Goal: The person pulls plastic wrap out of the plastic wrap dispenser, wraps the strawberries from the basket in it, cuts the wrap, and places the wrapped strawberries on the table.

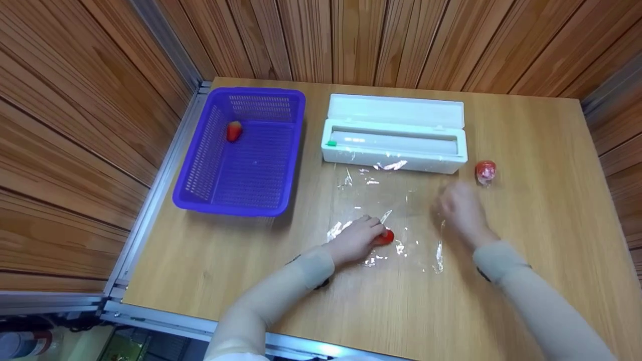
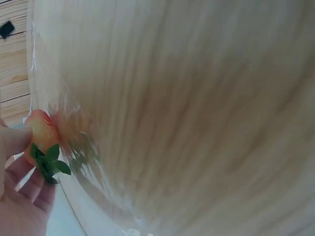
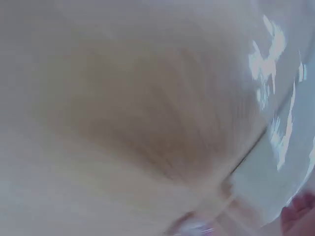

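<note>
A red strawberry [image 1: 385,237] with green leaves is held between the thumb and fingers of my left hand [image 1: 355,239], low over a sheet of clear plastic wrap [image 1: 421,240]. In the left wrist view, the wrap mirrors the strawberry [image 2: 43,130] beside the hand [image 2: 22,191]. My right hand [image 1: 460,213] hovers by the wrap's right side, blurred, its fingers appearing bent; I cannot tell whether they hold anything. Only some fingertips [image 3: 298,214] show at the lower right corner of the right wrist view.
Behind the wrap stands a white wrap dispenser [image 1: 396,159], lid raised, roll inside. A wrapped strawberry [image 1: 485,172] sits to its right. At the left is a purple basket [image 1: 241,210] with one strawberry [image 1: 233,131] in it. Wooden walls enclose the table's back and sides.
</note>
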Motion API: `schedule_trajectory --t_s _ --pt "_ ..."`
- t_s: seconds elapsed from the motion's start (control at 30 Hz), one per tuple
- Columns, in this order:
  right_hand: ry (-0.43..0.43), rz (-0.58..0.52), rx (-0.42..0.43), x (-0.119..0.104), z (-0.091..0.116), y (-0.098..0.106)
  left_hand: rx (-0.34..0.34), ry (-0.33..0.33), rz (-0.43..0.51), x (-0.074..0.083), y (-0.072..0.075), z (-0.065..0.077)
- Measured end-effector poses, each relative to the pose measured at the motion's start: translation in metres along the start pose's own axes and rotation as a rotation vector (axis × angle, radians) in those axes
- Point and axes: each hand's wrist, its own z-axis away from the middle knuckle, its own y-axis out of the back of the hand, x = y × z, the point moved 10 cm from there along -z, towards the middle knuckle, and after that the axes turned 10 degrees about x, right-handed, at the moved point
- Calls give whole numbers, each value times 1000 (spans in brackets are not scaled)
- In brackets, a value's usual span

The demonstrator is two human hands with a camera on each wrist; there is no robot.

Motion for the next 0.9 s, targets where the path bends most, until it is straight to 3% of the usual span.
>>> schedule_trajectory --t_s 0.1,0.2,0.27,0.53,0.73,0.9 --pt "243 123 -168 -41 38 -24 26 -1 19 -2 1 2" --pt "377 233 -316 -65 72 -45 54 11 36 -3 3 3" --pt "422 282 -366 -74 88 -54 65 21 42 -4 4 3" --pt "611 368 -354 -92 110 -66 25 40 54 -5 3 3" --pt "596 407 -450 -94 115 -73 -36 85 74 -7 0 2" --pt "652 280 -299 -109 108 -57 -19 56 57 -2 1 1"
